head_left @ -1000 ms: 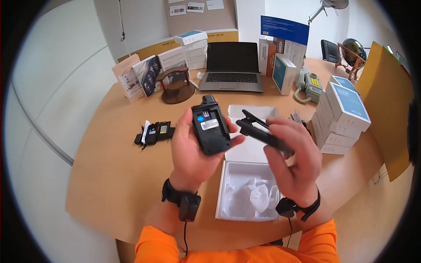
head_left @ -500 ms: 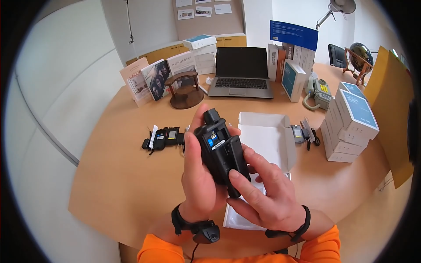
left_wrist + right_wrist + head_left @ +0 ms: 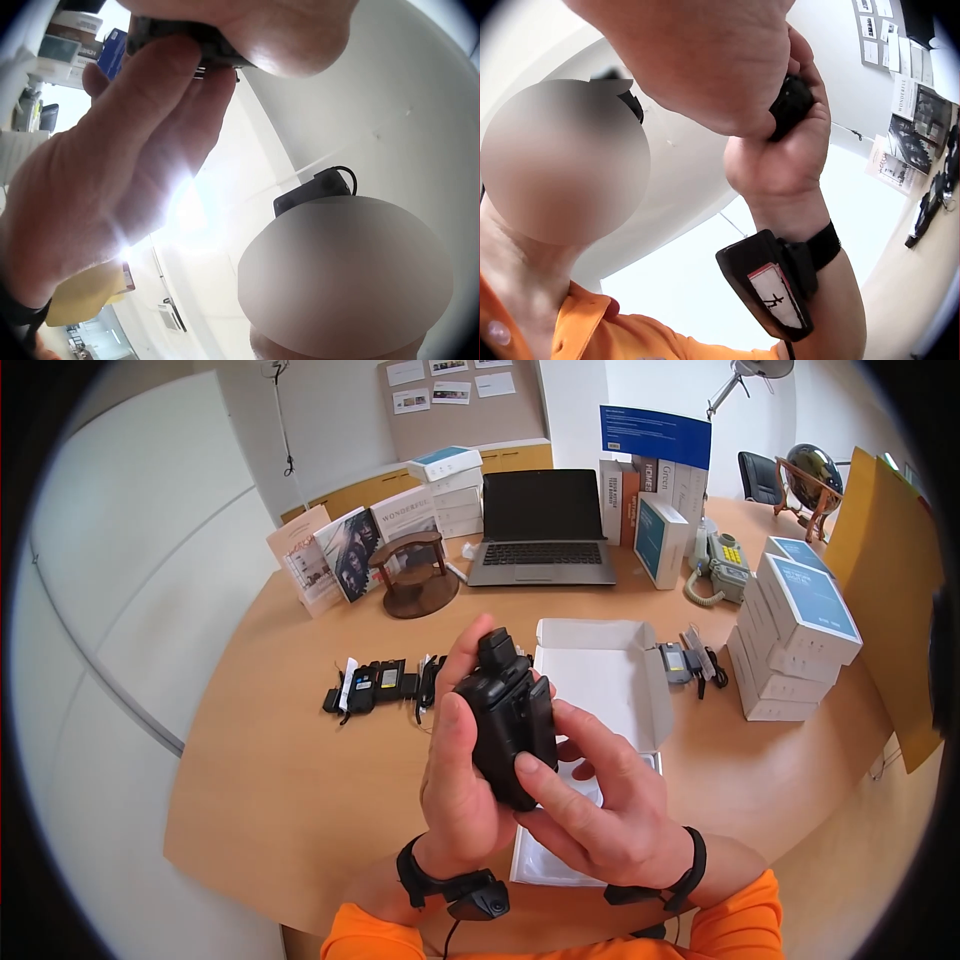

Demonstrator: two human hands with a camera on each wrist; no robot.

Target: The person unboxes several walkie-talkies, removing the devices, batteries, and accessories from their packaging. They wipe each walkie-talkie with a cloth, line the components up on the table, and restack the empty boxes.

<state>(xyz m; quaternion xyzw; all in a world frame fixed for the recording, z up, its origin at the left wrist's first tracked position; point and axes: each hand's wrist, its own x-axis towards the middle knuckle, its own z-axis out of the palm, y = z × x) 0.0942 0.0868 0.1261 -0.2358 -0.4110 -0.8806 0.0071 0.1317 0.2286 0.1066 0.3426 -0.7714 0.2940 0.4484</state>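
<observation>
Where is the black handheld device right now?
The black handheld device is near the middle of the head view, held between the left hand and right hand, seen over the left edge of the open white box.

Device [image 3: 503, 740] over table [image 3: 280, 790], before laptop [image 3: 545, 532]

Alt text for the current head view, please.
A person's left hand and right hand hold a blocky black handheld device, partly hiding an open white cardboard box on a light-brown desk. Behind stands an open, dark-screened grey laptop; white-and-blue boxes are stacked at right.
</observation>
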